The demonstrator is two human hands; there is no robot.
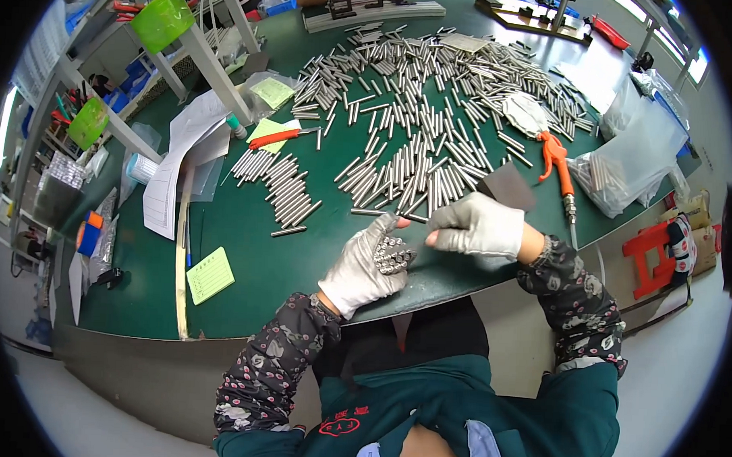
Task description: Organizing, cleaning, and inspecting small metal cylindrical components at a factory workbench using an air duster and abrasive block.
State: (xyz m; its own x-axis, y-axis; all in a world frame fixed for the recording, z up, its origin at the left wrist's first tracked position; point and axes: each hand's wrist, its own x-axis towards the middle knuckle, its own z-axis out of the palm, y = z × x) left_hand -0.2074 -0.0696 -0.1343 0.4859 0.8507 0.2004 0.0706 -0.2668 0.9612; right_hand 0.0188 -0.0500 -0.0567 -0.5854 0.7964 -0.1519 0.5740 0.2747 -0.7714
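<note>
My left hand [366, 265], in a pale glove, is closed round a bundle of short metal pins [393, 256]. Their round ends face up near the table's front edge. Just to the right, my gloved right hand [479, 226] is closed with thumb and fingers together, apart from the bundle; anything between the fingertips is hidden. A dark brown square sheet [506, 183] lies beyond that hand, partly covered by it. Ahead, a large heap of loose metal pins [420, 170] spreads over the green table [275, 278]. To the left lies a neater row of metal pins [289, 192].
An orange air gun [555, 158] with a hose lies at right, next to a crumpled white cloth [525, 113] and clear plastic bags [630, 161]. At left are a red-handled tool [276, 138], papers [174, 173], a yellow note [211, 275] and a shelf post [214, 74].
</note>
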